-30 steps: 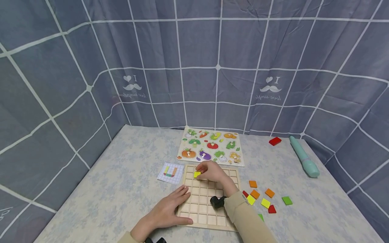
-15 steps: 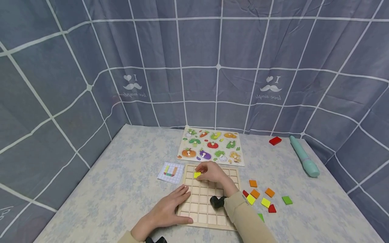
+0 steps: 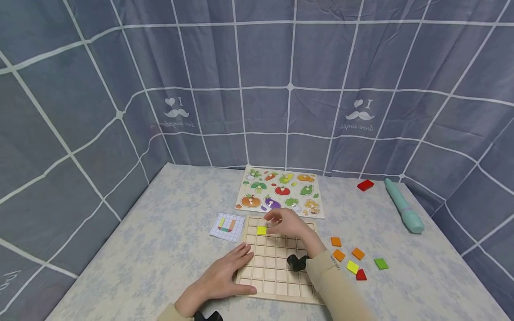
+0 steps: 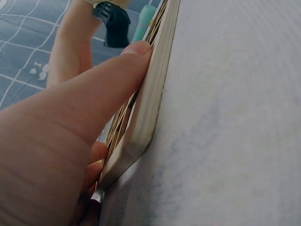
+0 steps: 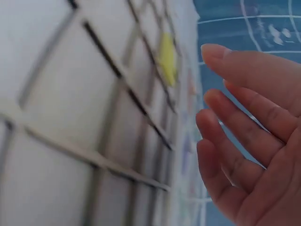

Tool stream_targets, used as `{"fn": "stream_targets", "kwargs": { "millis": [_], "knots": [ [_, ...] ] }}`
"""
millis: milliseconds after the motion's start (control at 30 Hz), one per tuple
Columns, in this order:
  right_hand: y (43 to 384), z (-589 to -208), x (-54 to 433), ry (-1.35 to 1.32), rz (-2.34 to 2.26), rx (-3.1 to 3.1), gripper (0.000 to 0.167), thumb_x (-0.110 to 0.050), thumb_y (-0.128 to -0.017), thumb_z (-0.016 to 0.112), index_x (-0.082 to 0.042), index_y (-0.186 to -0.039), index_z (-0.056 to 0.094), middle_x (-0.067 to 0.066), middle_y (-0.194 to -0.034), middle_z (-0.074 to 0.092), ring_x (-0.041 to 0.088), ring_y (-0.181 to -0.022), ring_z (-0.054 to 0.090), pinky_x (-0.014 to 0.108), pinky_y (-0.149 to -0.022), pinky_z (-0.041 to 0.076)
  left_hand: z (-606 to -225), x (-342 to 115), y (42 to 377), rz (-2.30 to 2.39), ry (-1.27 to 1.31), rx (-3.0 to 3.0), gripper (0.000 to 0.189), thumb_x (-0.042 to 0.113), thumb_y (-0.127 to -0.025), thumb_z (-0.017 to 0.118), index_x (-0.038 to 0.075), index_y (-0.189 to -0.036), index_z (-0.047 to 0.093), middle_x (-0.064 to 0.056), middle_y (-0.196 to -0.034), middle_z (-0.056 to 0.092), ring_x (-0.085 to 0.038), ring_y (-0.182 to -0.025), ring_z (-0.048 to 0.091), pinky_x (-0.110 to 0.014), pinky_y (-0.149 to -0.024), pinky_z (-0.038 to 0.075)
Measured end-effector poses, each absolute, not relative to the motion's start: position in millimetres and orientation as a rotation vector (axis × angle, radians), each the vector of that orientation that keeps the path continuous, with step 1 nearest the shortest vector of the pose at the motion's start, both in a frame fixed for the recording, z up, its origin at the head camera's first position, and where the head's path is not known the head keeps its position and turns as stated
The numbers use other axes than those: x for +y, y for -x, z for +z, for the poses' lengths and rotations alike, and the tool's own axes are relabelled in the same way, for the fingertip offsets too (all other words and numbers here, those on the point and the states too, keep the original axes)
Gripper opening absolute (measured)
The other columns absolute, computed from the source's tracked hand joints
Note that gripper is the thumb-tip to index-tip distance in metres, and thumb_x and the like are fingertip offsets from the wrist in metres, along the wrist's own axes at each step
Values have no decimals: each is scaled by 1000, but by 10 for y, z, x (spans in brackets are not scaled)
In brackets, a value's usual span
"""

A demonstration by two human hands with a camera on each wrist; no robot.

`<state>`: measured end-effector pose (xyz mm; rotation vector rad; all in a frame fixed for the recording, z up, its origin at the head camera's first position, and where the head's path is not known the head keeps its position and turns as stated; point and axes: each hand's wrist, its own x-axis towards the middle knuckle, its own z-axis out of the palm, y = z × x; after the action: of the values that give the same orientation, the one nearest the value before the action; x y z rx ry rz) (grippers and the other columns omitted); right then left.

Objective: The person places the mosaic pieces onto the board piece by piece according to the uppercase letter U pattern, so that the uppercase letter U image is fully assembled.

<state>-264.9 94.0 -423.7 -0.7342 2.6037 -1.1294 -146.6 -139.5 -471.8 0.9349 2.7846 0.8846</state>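
Observation:
A wooden grid board [image 3: 270,275] lies on the table, with one yellow square tile [image 3: 262,230] set in a cell near its far left corner. Just right of that tile, my right hand [image 3: 288,224] hovers over the board, its fingers loosely bent and holding nothing. The right wrist view shows those fingers [image 5: 230,106] apart from the board and from the yellow tile [image 5: 167,59]. My left hand [image 3: 222,274] rests on the board's near left corner. Its thumb [image 4: 127,66] lies along the near edge, and its other fingers spread on the left side.
Left of the board is a pattern card [image 3: 227,227] with a coloured U shape. A vegetable peg puzzle [image 3: 281,192] lies behind. Loose orange, red, green and yellow tiles [image 3: 353,267] are scattered to the right. Farther off are a red piece [image 3: 365,185] and a teal tube-like object [image 3: 404,207].
My right hand has let go of the yellow tile and drawn back to the right, leaving the tile in its cell. My left hand stays in place.

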Motion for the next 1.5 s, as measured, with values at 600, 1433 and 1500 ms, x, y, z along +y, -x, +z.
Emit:
{"fn": "stream_targets", "kwargs": {
  "millis": [600,1433,1500],
  "knots": [
    [2206,-3756,2214,593,-1220,2778,35,-27,-85,71,-8,-114,64,6,-108,64,20,-95,60,39,-85,49,-4711,-1404,1465,909,-933,2772,88,63,-79,63,5,-142,42,-8,-151,29,-23,-141,19,-46,-106,31],
    [1884,-4459,2599,450,-1319,2542,38,-17,-79,76,1,-109,63,8,-97,64,12,-69,52,23,-59,46,-4725,-1393,1474,904,-936,2779,88,63,-79,63,5,-142,42,-8,-151,29,-23,-141,20,-46,-107,31],
    [1883,-4479,2602,454,-1318,2536,39,-18,-79,77,1,-109,63,8,-97,64,12,-70,52,23,-60,46,-4721,-1392,1470,906,-937,2781,88,62,-79,63,4,-142,42,-8,-151,29,-24,-141,20,-46,-107,31]
  ]
}}
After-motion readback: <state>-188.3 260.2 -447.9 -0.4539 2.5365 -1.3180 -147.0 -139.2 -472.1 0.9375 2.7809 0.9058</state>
